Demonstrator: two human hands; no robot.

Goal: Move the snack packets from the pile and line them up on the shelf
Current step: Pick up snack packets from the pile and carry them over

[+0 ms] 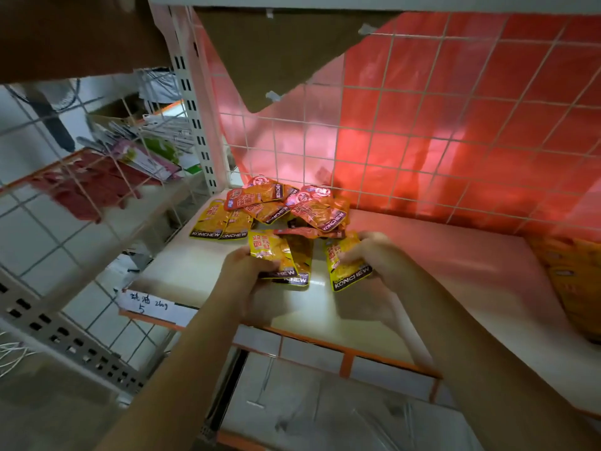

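Yellow packets (279,258) fill your left grip (247,275), one more (348,262) your right (374,255), two (221,224) lie lined beyond-left on the shelf (455,271), pile (292,203) beyond remains.

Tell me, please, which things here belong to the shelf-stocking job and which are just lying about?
Part of the job:
- pile of snack packets
- two lined-up packets
- packets in the left hand
- packet in the right hand
- shelf

Just lying about:
- handwritten label
- goods on the neighbouring rack
- cardboard sheet
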